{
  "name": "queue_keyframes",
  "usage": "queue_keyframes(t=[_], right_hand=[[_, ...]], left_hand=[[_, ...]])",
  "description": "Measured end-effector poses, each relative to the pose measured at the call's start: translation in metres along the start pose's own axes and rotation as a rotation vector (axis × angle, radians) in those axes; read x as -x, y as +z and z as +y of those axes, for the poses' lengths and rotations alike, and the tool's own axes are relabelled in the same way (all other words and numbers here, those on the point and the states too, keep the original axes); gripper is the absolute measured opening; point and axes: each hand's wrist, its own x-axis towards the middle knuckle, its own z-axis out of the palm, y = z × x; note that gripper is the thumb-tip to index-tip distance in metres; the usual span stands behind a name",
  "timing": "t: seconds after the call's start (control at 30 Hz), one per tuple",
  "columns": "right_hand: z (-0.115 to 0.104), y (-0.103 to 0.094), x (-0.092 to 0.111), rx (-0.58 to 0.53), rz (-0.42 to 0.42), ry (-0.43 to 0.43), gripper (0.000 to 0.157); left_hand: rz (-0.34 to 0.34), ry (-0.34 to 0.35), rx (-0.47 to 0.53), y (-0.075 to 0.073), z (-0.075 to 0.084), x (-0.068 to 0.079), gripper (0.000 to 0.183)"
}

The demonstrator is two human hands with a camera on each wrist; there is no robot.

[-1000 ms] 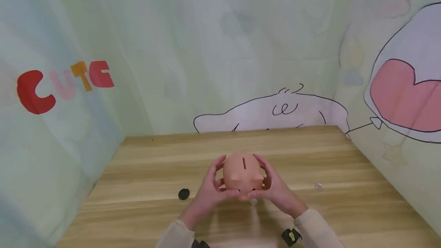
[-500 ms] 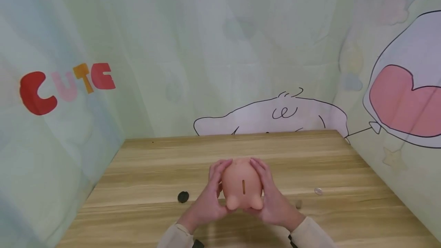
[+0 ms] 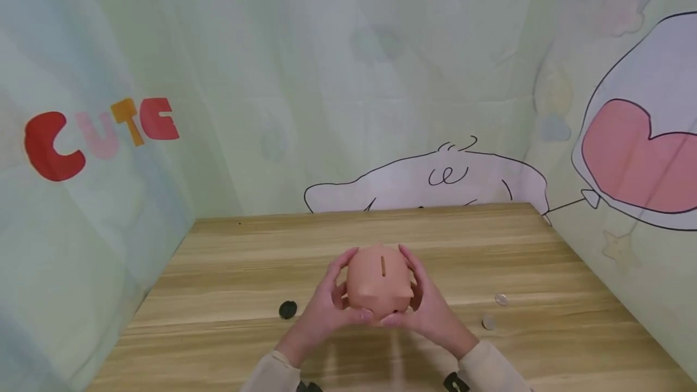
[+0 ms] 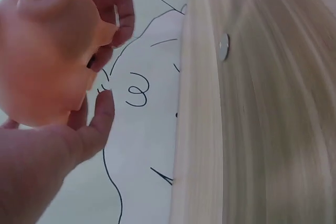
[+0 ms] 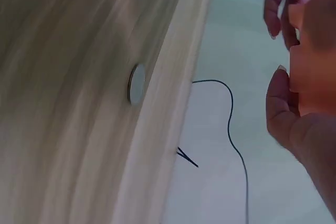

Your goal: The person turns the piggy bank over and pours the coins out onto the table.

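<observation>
A pink piggy bank (image 3: 379,283) is held in the air over the wooden table, its coin slot facing up and its ears towards me. My left hand (image 3: 321,313) grips its left side and my right hand (image 3: 435,313) its right, thumbs on the near side and fingers around the flanks. In the left wrist view the snout of the piggy bank (image 4: 47,30) shows, with fingers of both hands near its underside. To the right on the table lie two small coins, a farther coin (image 3: 501,299) and a nearer coin (image 3: 488,322).
A black round disc (image 3: 288,310), perhaps a stopper, lies on the table (image 3: 218,271) left of my hands. Printed cloth (image 3: 348,89) hangs around the table's back and sides. Black wrist straps (image 3: 455,382) show at the lower edge.
The piggy bank tipped so its slot faced me, then tilted back again. A coin from beneath it has moved to the right and now lies near the other coin.
</observation>
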Motion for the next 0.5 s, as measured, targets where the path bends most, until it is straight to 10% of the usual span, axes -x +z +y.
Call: queue_keyframes(t=[0.3,0.5], right_hand=[[0.004,-0.005,-0.002,-0.346,-0.027,0.204,0.085],[-0.004,-0.011,-0.005,-0.257,-0.018,0.422,0.064]], left_hand=[[0.104,-0.167,0.025,0.002,0.001,-0.002,0.073],[0.042,-0.269,0.087,-0.001,0.001,-0.002,0.065]])
